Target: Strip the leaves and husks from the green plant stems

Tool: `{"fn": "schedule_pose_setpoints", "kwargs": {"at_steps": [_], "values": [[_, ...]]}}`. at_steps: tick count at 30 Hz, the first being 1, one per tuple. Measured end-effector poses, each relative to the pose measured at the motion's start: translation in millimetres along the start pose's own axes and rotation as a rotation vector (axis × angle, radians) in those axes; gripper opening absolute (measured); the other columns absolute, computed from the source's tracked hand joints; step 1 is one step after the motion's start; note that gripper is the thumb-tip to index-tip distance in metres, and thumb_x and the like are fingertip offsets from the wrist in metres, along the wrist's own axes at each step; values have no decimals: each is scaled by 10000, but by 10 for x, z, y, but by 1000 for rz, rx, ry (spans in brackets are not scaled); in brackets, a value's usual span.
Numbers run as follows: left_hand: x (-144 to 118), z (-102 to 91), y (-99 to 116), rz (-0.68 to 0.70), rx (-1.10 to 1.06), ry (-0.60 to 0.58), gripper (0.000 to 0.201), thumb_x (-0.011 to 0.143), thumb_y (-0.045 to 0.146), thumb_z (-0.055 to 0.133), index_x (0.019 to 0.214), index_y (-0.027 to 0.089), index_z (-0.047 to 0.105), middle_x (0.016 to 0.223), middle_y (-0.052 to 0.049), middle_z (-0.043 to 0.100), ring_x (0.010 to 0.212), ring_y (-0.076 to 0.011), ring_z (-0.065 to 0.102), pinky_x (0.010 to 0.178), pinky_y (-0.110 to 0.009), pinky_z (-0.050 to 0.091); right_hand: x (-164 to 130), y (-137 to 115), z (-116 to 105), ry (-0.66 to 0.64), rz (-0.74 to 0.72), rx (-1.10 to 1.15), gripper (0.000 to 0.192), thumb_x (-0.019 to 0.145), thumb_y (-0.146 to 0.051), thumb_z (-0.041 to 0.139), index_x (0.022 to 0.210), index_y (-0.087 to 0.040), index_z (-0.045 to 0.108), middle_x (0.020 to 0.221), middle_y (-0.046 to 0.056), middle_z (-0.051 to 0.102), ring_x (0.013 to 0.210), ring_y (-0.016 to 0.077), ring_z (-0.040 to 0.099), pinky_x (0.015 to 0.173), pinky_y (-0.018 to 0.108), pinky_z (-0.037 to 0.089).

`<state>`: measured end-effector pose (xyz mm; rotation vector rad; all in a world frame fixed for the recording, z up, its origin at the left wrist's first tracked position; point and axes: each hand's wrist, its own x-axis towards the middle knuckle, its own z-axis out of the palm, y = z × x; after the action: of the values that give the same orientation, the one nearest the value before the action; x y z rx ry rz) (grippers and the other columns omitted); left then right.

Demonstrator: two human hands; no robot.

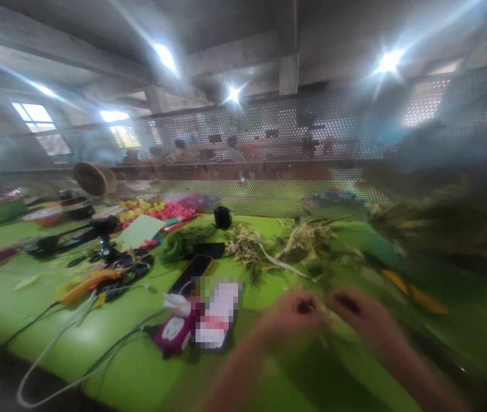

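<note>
My left hand [295, 313] and my right hand [357, 306] are close together above the right part of the green table, fingers curled in. Both are smeared by motion. Something thin and pale shows between them, too blurred to name. Just beyond lie bundles of pale dried sprigs [246, 245] and a pale strip [284, 264]. Left of my left hand is a phone with a lit screen [218, 315], beside a purple tissue pack [177, 331] and a dark phone [191, 274].
The green table [135, 337] also bears an orange glue gun [88, 284], looping white cable [32, 372], green foliage [185, 241], pink pieces [172, 212] and a pale green card [141, 232]. Perforated metal panel [243, 137] stands behind. Blurred plant stems [453, 223] fill the right.
</note>
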<state>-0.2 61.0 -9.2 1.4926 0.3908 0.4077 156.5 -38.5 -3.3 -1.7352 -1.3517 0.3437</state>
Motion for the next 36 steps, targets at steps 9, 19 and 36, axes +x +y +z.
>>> {"fn": "schedule_pose_setpoints", "kwargs": {"at_steps": [9,19,36], "values": [[98,-18,-100,97,116,335,111,717,242,649,776,163,598,743,-29,613,699,-150,550,675,-262,404,-143,8,32,-38,-249,-262,245,908,-393,489,949,-295,710,856,28,697,708,182,640,633,282,467],[-21,13,-12,113,368,58,68,711,196,649,771,173,668,773,-32,638,735,-166,574,686,-263,419,-36,55,-31,-35,-186,-137,200,851,-363,558,724,-252,666,693,-3,648,644,167,607,609,262,458],[44,24,-98,174,445,339,84,683,161,655,765,179,660,810,-29,646,773,-168,555,698,-264,412,-129,84,12,-56,-377,-346,253,923,-381,471,891,-299,708,809,17,703,661,164,640,608,269,466]]}}
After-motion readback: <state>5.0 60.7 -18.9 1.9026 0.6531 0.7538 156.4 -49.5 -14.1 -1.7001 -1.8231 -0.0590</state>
